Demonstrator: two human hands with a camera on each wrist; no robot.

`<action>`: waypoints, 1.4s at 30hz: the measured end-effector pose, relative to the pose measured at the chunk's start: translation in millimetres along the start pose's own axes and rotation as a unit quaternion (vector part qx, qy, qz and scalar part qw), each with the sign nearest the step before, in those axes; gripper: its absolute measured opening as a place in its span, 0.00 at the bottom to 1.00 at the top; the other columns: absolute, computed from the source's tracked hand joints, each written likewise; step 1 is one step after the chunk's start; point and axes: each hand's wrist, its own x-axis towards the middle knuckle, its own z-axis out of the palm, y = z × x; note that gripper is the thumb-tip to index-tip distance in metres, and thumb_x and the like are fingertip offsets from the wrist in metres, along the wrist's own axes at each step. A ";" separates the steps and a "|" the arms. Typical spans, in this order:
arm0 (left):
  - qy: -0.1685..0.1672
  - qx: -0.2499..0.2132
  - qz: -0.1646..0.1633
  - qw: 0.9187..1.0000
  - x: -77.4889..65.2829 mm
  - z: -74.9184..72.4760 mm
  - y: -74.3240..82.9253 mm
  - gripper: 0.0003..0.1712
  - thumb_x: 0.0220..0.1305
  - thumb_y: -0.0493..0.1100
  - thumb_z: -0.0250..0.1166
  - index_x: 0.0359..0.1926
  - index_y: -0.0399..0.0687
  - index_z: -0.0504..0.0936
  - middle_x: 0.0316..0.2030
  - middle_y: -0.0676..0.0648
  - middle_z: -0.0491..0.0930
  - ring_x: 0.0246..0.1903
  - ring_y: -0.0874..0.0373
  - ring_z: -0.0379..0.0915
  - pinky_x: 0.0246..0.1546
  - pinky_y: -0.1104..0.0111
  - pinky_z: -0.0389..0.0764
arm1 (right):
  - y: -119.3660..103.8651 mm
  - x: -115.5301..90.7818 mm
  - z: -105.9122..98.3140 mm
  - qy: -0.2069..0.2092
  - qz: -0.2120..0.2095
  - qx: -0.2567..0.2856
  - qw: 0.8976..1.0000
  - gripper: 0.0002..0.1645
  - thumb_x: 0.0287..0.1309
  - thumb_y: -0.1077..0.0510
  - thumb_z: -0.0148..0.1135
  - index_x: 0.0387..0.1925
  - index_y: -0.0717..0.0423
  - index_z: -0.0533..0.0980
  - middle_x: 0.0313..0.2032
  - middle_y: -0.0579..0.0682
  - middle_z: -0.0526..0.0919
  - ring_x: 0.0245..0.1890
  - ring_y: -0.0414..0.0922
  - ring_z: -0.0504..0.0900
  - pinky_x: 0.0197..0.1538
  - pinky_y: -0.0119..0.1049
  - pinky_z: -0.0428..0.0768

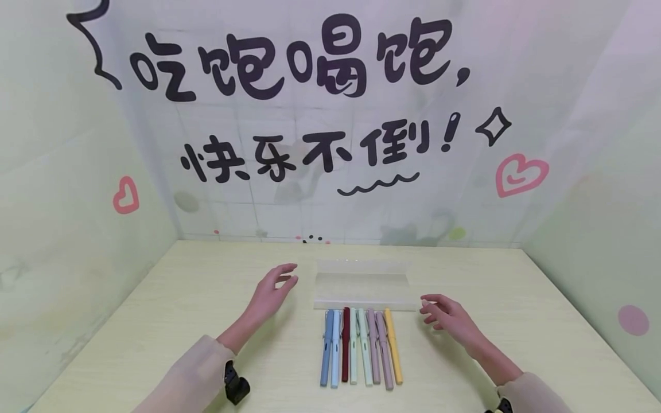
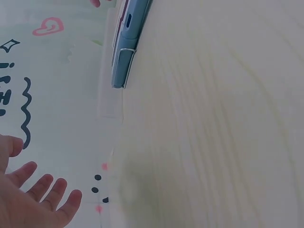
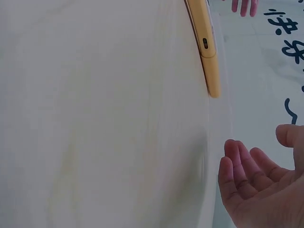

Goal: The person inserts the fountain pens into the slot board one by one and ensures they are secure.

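Observation:
My left hand (image 1: 272,291) hovers over the table, left of a clear plastic case (image 1: 361,304), its fingers loosely bent and holding nothing. Right of that case is my right hand (image 1: 450,319), also relaxed and without anything in it. Between the hands, several capped pens lie side by side just in front of the case. From left to right come a darker blue pen (image 1: 326,353), a light blue pen (image 1: 335,351), a dark red pen (image 1: 346,345), two mint pens (image 1: 364,350), two mauve pens (image 1: 384,353) and a yellow pen (image 1: 394,349).
The pale wooden table (image 1: 181,310) ends at a back wall cloth (image 1: 320,218) with black writing. More cloth encloses the left and right sides. A black wrist camera (image 1: 237,388) sits at the left sleeve.

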 end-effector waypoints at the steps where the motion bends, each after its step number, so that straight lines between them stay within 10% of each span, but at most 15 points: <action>1: 0.002 -0.001 -0.004 1.000 2.2 1.2 -0.7 0.21 0.66 0.42 0.56 0.57 0.40 0.70 0.55 0.41 0.70 0.52 0.46 0.68 0.51 0.54 0.70 | 0.0 0.8 2.2 -0.006 0.002 0.002 1.000 0.27 0.64 0.52 0.51 0.55 0.70 0.66 0.39 0.59 0.79 0.35 0.49 0.79 0.35 0.37 0.79; 42: -0.005 0.008 -0.007 1.000 40.9 40.9 3.7 0.19 0.67 0.42 0.53 0.55 0.36 0.72 0.53 0.36 0.70 0.51 0.41 0.68 0.51 0.54 0.70 | -13.0 12.6 60.7 -0.044 0.001 -0.151 0.988 0.21 0.47 0.59 0.69 0.41 0.62 0.71 0.20 0.48 0.73 0.16 0.41 0.72 0.21 0.33 0.71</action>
